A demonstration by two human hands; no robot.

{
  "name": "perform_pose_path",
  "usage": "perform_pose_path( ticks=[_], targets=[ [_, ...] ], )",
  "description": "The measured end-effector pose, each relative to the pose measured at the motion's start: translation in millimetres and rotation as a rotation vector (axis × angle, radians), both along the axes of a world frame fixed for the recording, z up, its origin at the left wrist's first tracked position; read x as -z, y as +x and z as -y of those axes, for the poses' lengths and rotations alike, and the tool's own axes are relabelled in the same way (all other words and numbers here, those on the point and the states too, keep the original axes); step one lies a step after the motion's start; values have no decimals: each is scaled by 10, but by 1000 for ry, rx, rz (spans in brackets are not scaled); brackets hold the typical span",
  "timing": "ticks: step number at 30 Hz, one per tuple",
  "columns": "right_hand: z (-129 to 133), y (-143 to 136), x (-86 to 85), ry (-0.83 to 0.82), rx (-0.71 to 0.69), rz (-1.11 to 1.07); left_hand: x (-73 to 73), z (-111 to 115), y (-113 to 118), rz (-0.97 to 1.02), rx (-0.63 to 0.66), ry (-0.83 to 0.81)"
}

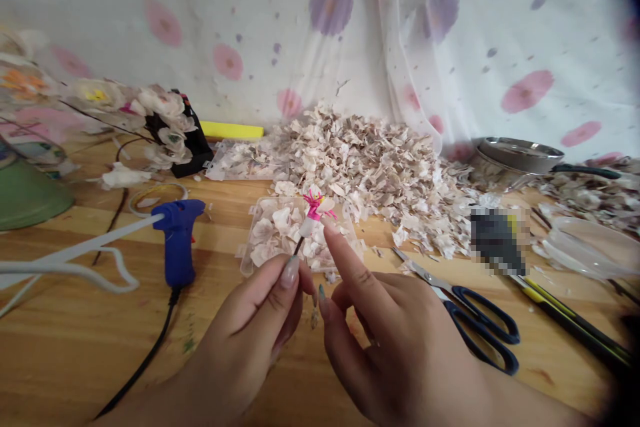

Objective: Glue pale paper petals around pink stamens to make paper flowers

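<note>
Carefully, a pink-and-white flower point(313, 208) is held upright on its dark stem point(299, 245), pinched between the thumb and fingers of a person's left hand point(267, 310). Beside it, the right hand point(395, 333) extends its index finger to the petals, apparently touching them, its other fingers curled. Beyond both hands sit a petal-filled tray point(265, 233) and a petal heap point(370, 160); a blue glue gun point(178, 240) lies left of the left hand, scissors point(463, 310) just beside the right.

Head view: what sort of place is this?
Likely a craft workbench for handmade flowers: a blue glue gun, a big heap of pale petals, and a left hand holding a small pink-centred flower by its dark stem.
</note>
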State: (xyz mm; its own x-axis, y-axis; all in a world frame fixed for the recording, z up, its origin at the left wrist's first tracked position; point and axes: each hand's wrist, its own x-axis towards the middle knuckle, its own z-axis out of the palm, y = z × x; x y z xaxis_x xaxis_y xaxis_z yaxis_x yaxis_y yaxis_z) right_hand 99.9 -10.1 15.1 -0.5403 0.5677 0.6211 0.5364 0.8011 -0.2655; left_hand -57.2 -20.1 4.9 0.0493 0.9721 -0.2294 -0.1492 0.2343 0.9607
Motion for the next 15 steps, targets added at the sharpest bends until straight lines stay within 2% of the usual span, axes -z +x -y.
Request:
perform_pose_path(
  ticks=[9,15],
  targets=[
    [-2,9,10,-40,6,16,56,-31,-17,-12,40,-7],
    [-13,0,15,-38,23,46,29,-16,6,-21,21,9]
  ],
)
